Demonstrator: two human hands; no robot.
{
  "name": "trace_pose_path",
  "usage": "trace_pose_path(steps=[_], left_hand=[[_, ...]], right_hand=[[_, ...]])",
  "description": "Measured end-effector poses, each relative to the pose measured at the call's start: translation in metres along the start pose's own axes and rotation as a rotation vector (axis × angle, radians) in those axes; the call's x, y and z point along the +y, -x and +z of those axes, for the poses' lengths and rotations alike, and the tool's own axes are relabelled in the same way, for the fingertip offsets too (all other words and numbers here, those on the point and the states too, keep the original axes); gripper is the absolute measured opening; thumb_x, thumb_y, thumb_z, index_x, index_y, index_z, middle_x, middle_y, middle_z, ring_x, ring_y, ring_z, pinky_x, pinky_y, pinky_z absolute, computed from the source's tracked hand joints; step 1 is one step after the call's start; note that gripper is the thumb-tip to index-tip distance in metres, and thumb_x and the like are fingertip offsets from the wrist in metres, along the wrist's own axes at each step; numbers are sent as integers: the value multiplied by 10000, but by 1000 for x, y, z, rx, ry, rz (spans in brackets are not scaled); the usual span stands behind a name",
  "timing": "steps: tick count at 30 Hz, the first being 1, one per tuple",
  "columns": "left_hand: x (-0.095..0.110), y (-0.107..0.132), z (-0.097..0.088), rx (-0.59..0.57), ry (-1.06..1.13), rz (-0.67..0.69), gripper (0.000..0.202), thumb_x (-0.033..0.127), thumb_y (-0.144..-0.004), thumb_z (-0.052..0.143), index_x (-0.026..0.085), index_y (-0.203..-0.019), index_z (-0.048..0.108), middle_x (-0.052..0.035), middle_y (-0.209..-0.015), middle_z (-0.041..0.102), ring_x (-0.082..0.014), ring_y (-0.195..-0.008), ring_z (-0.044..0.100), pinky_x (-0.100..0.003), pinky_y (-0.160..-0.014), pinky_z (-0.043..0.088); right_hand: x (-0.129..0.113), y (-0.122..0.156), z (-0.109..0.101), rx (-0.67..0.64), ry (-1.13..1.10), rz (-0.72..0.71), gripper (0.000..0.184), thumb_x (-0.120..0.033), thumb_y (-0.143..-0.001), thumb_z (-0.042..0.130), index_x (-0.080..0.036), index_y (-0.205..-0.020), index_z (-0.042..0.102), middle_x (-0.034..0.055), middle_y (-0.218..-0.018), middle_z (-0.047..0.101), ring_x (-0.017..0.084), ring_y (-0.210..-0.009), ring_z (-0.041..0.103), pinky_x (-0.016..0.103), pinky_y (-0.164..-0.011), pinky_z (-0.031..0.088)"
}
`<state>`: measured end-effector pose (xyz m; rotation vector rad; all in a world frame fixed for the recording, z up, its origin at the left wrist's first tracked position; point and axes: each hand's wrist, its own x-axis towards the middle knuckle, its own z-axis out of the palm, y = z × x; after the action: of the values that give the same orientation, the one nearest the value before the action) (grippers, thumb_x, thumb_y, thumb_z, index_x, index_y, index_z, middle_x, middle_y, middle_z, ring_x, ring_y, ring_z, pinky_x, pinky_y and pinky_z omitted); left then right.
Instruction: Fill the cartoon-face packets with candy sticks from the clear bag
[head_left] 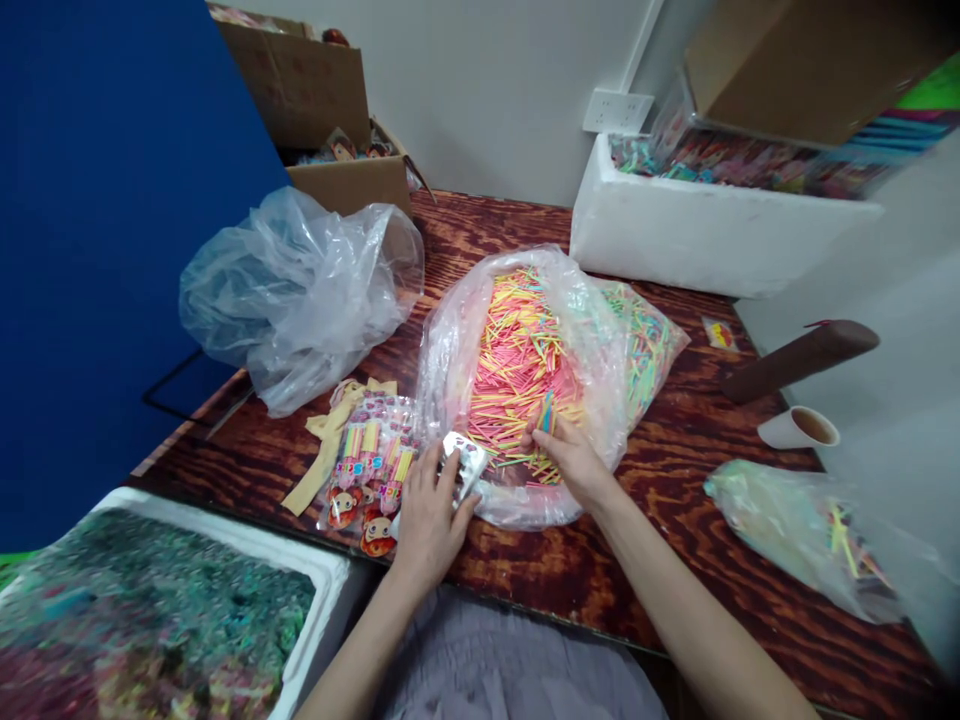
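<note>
A dark red wood-grained table (525,575) is backed by a pale wall (480,90), with a blue panel (112,200) at its left. The far left corner is occupied by an open carton (349,185), the far right by a filled white foam box (675,230). Pink and yellow sticks (514,375) are contained in an open clear bag (450,330) near the front edge. Above them, a small bunch of sticks (547,412) is pinched by the right hand (574,460); at the bag's near left rim, a white patterned item (469,455) is gripped by the left hand (429,520).

Sticks (510,385): chiefly pink and yellow. Table (757,560): reddish-brown, dark wavy grain. Panel (112,250): plain blue. Cup (780,430): white outside.
</note>
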<state>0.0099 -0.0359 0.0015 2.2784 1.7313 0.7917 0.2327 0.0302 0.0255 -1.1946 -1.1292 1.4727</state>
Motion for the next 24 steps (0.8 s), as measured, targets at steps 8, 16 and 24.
trace_pose_path(steps=[8,16,24], left_hand=[[45,-24,-8,66,271,110,649,209,-951,432,206,-1516,113,-155,-1554,274,-259,-1440,257,-476,-1136,334],[58,-36,16,-46,316,345,519,145,-963,323,184,-1479,284,-150,-1420,496,-232,-1349,427,-478,-1101,392],[56,-41,15,-134,287,275,560,286,-974,393,171,-1496,227,-142,-1479,423,-261,-1398,344,-503,-1130,336]], right_hand=[[35,34,28,-6,299,-149,116,-331,-886,492,-225,-870,535,11,-818,609,187,-788,587,330,-782,498],[46,41,30,-25,383,-268,320,-228,-896,405,-201,-1156,590,96,-1094,672,234,-1044,602,435,-978,453],[36,38,33,-55,300,-263,339,-210,-877,425,-222,-1163,607,67,-1106,667,226,-1120,576,399,-1036,408]])
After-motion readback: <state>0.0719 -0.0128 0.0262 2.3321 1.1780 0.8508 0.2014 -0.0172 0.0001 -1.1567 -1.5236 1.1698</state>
